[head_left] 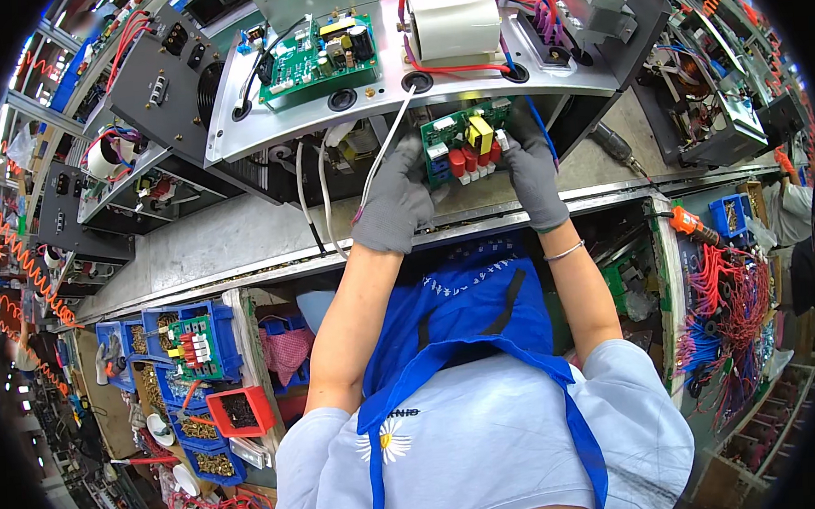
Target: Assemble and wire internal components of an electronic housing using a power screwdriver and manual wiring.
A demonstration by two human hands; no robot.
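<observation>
Both of my hands wear grey gloves. Between them is a green circuit board [436, 133] with a yellow transformer, red capacitors and white connectors, tilted toward me. My left hand [395, 198] is closed on its left edge, and my right hand [534, 179] grips the right edge. The board sits just below the front lip of a metal chassis [281, 125]. A white wire [384, 150] hangs from the chassis across my left hand. A blue wire [541, 123] drops over my right hand. Some fingertips are hidden behind the board.
On the chassis sit another green board [319, 61] and a large white cylinder [458, 21] with red wires. A power screwdriver [616, 147] lies on the bench to the right. Blue bins of screws [195, 430] and a red bin [266, 405] stand lower left; wire bundles [719, 303] hang lower right.
</observation>
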